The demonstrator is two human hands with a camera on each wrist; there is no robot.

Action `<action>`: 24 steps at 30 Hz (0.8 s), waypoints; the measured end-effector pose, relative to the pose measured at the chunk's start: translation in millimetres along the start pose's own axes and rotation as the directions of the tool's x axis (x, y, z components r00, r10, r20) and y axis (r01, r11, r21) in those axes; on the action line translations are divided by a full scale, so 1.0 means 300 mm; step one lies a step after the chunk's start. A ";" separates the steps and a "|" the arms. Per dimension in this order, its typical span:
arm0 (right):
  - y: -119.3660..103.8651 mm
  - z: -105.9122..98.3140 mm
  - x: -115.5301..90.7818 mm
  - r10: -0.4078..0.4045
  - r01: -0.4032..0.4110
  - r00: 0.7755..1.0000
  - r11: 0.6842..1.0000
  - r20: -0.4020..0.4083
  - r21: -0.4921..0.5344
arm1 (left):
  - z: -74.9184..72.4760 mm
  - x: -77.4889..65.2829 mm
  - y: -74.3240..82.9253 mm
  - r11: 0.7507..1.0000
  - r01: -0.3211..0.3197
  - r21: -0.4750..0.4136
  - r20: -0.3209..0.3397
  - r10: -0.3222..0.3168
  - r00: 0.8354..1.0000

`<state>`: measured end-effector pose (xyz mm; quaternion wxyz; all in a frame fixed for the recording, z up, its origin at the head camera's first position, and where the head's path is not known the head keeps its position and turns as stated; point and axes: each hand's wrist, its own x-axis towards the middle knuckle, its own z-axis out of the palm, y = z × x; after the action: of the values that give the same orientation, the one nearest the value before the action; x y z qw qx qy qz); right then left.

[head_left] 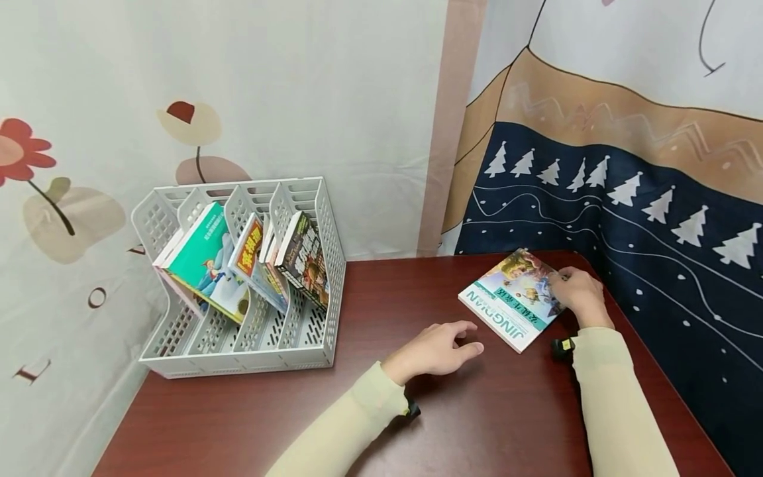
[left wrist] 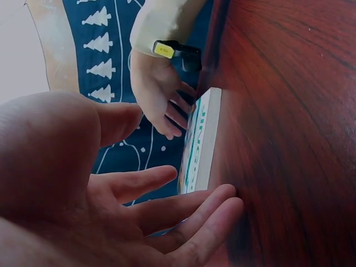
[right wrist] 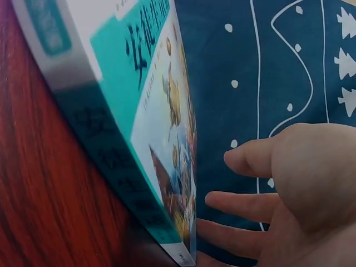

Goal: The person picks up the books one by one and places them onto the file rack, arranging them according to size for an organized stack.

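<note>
A paperback book (head_left: 507, 301) with a teal band and a colourful picture lies flat near the table's back right. At its right edge is my right hand (head_left: 577, 295), fingers extended over the cover. The right wrist view shows that thumb and fingers apart, beside the book's teal-and-white spine (right wrist: 119, 167). My left hand (head_left: 434, 349) hovers over the table, left of the book and nearer to me, holding nothing. In the left wrist view its fingers (left wrist: 183, 214) are spread and loosely bent, with the book's white page edge (left wrist: 208, 142) beyond them.
A white slotted rack (head_left: 250, 364) stands on the left of the table (head_left: 477, 424). Several books lean in its compartments, among them a green one (head_left: 205, 255) and a dark one (head_left: 306, 258). Patterned curtains (head_left: 381, 132) hang close behind the table and along its right side.
</note>
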<state>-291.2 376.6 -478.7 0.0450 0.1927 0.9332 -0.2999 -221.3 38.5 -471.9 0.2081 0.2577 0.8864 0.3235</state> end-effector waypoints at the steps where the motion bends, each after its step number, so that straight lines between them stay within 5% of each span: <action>1: -0.001 -0.001 0.001 -0.006 0.006 1.000 1.000 -0.001 -0.007 | -0.002 0.002 -0.001 1.000 0.003 0.001 -0.006 -0.003 1.000; 9: -0.004 0.010 0.002 -0.049 0.049 0.999 0.997 0.001 -0.052 | -0.001 0.016 -0.003 1.000 0.023 -0.005 -0.005 -0.023 1.000; 24: -0.024 0.023 -0.008 -0.063 0.063 0.998 0.998 -0.007 0.002 | 0.008 0.039 -0.011 0.997 -0.049 -0.056 0.012 0.049 0.999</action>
<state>-291.9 366.4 -480.1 0.0320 0.1643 0.9386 -0.3016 -230.1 44.2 -478.2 0.2132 0.2757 0.8690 0.3512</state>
